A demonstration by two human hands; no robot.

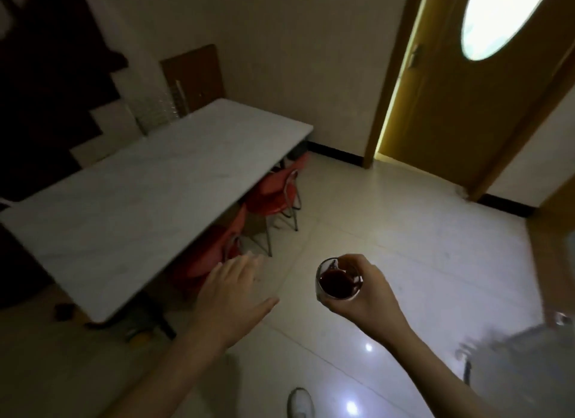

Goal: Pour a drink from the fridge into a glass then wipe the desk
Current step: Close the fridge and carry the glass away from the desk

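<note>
Glass [339, 282]: small, clear, partly filled with a dark red drink; carried in the air over the floor [404, 246], well apart from the desk [140, 199]. Held upright or nearly so, probably to keep the drink from slopping while it is carried.

Right hand [365, 296]: wrapped round the glass from the side and below, thumb over the near rim, fingers curled about the wall.

Left hand [231, 296]: empty, fingers spread and loose, palm down, reaching toward the desk's near edge (likely for balance, or ready to steady against it).

Desk: long, pale, marbled top; nothing on it that can be made out. No cloth is visible anywhere in view.

Chairs [273, 193]: red seats on metal legs, tucked under the desk's right side, so the walkway beside it is free.

Door [466, 90]: yellow-brown, ajar, with a bright oval pane.

Shoe [300, 402]: white, at the bottom edge.

Status, as a judgement: pouring looks finished; setting the glass down and wiping the desk remain.
</note>
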